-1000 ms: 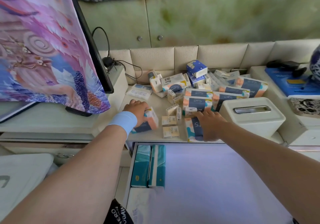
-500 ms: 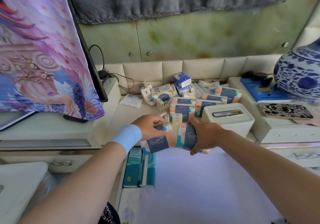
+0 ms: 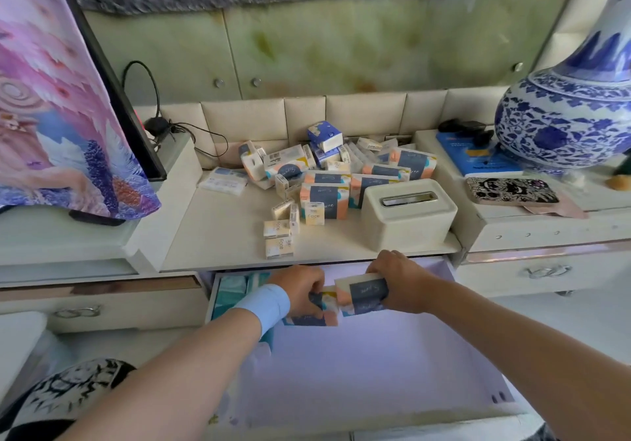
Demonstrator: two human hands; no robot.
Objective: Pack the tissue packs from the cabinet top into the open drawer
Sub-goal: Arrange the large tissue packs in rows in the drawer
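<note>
Two hands (image 3: pixel 302 292) – two packs (image 3: pixel 362 292) held, one vase (image 3: pixel 563 116).

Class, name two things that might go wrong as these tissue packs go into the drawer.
The right grip holds the upper pack overlapping the left grip's lower pack; one may slip or land crooked in the drawer. The small packs lie near the cabinet top's front edge; a reaching arm might knock them off.

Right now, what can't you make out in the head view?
Head view only:
- Lower pack: mostly covered by the left hand and the upper pack in the right hand; whether it touches the drawer floor is unclear.
- Teal packs: count hidden by the left wrist.
- Vase: top cut off by the frame edge.
- Rear pile: labels blurred, too small.
</note>
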